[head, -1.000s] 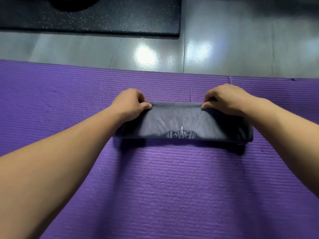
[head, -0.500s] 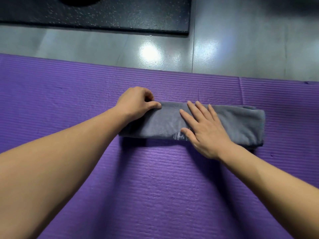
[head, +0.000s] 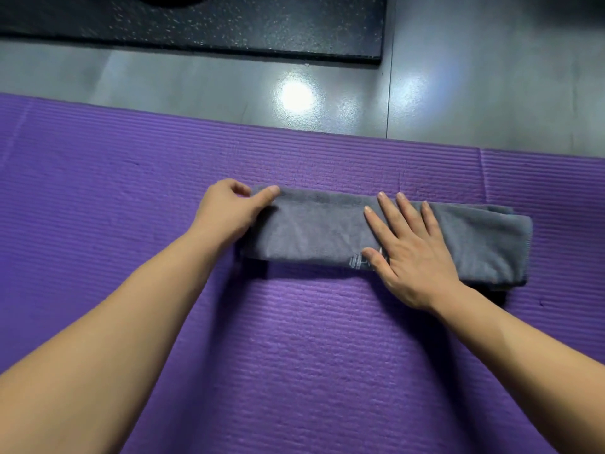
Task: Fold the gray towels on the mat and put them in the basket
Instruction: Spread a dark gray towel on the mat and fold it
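The left hand (head: 229,213) pinches the far left corner of the folded gray towel (head: 314,231) on the purple mat (head: 294,355). The right hand (head: 409,250) lies flat on the towel, fingers straight and slightly spread.

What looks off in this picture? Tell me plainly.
Only the right end of the towel: its layers do not line up, and an inner fold peeks out at the far corner. Nothing is spilled or torn.
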### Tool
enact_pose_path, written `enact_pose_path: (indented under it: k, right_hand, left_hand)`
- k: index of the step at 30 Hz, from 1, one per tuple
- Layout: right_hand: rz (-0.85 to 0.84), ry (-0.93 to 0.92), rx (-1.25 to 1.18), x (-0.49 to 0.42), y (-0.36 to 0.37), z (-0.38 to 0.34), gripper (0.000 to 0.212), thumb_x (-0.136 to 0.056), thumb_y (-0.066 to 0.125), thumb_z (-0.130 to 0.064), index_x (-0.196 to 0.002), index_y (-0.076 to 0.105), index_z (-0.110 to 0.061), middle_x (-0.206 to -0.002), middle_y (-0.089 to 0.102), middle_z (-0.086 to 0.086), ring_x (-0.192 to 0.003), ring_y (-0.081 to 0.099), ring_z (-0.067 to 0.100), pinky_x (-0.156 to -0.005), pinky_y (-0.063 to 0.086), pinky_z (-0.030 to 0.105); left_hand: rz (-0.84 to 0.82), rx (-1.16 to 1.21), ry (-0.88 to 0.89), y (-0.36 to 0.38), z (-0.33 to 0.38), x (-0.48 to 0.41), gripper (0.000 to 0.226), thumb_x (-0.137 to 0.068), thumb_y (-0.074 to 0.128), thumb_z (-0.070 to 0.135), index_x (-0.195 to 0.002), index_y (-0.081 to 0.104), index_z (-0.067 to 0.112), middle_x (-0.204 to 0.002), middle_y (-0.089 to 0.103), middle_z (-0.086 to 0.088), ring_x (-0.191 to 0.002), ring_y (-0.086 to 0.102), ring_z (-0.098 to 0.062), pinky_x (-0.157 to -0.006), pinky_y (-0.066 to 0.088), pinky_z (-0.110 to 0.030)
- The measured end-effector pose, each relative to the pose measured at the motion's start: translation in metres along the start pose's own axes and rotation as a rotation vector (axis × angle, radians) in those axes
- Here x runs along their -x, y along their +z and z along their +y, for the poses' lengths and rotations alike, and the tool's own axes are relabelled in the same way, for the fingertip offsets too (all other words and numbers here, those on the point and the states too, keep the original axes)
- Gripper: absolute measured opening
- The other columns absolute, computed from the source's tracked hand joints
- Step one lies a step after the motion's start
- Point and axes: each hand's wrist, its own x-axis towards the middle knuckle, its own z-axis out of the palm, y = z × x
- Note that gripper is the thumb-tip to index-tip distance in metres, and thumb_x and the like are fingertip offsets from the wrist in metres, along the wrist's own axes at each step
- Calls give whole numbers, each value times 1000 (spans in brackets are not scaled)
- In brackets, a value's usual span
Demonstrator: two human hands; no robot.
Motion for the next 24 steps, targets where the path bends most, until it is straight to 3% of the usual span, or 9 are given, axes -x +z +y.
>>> enact_pose_path:
  k: [3, 5, 8, 14, 16, 19, 21, 24]
  right_hand:
    - [2, 3, -1, 0, 0, 0, 72, -98, 19, -64, -160, 22, -28, -169, 14, 3, -156, 8, 29, -124, 6, 56]
    - [5, 4, 2, 0, 1, 0, 72, -98, 18, -64, -160, 21, -28, -169, 13, 3, -156, 7, 28, -124, 6, 55]
    - [5, 3, -8, 0, 1, 0, 71, -99, 16, -65, -160, 18, -29, -169, 10, 1, -156, 3, 26, -124, 5, 55]
    - [11, 2, -2, 0, 1, 0, 71, -99, 14, -65, -160, 17, -29, -169, 10, 1, -156, 4, 26, -124, 5, 55]
    - [13, 4, -8, 0, 2, 0, 72, -99, 14, -66, -160, 18, -29, -169, 11, 1, -156, 4, 25, -124, 5, 55]
    - [12, 0, -7, 0, 2, 0, 72, -99, 14, -66, -161, 17, -29, -170, 10, 1, -157, 3, 25, -124, 5, 55]
    - [13, 0, -6, 0, 2, 0, 72, -99, 14, -65, -161, 17, -29, -170, 10, 1, -157, 3, 25, -124, 5, 55]
    - [14, 0, -12, 0, 1, 0, 72, -98, 16, -65, -160, 18, -29, -169, 11, 1, -156, 4, 26, -124, 5, 55]
  left_hand:
    - [-163, 49, -49, -5, -9, 21, 29, -81, 83, 40, -79, 73, 13, -72, 71, 2, -63, 59, -9, -60, 47, -24]
    - [-218, 36, -27, -9, -14, 27, 25, -84, 81, 33, -82, 76, 9, -78, 76, -4, -67, 61, -10, -67, 50, -31]
    - [-100, -40, 131, -11, -11, 25, 22, -92, 72, 29, -82, 69, 10, -75, 72, -1, -66, 59, -13, -69, 49, -38]
    - [198, -330, 336, -6, -5, 42, 27, -92, 66, 51, -99, 68, 25, -88, 75, 3, -84, 70, -29, -75, 54, -45]
    - [219, -386, 342, -5, -10, 45, 28, -90, 67, 52, -104, 70, 28, -90, 76, 4, -86, 70, -27, -76, 55, -42]
    - [155, -217, 249, 0, -22, 43, 21, -91, 69, 42, -99, 71, 22, -85, 72, 7, -82, 68, -18, -79, 54, -38]
    - [151, -126, 186, 4, -24, 42, 18, -95, 66, 36, -94, 66, 19, -83, 70, 4, -82, 67, -23, -78, 52, -39]
    - [168, -207, 184, 10, -24, 38, 18, -101, 55, 34, -99, 54, 17, -90, 70, -8, -88, 64, -37, -76, 47, -45]
